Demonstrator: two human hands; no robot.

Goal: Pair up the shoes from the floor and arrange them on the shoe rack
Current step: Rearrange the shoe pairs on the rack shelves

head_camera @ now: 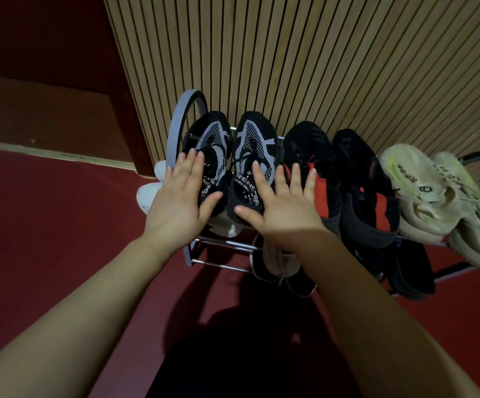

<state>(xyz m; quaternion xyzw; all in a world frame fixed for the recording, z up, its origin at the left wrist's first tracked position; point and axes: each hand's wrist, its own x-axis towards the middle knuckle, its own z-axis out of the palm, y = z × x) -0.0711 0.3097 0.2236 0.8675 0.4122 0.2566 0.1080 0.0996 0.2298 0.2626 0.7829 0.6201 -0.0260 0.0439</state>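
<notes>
A black-and-grey pair of sneakers stands on the top tier of the shoe rack (175, 130), left shoe (213, 139) beside right shoe (257, 139). My left hand (180, 193) hovers flat with straight fingers over the left shoe's heel. My right hand (279, 202) is spread open over the right shoe's heel and the neighbouring black-and-red pair (345, 168). Whether the hands touch the shoes is unclear. A pale green pair (434, 196) sits at the rack's right end.
Lower tiers hold a beige shoe (282, 262) and dark shoes (408, 271). White shoes (149, 193) show at the rack's left side behind my left hand. A slatted wooden wall (319, 67) stands behind the rack. Red floor (60, 225) spreads to the left and front.
</notes>
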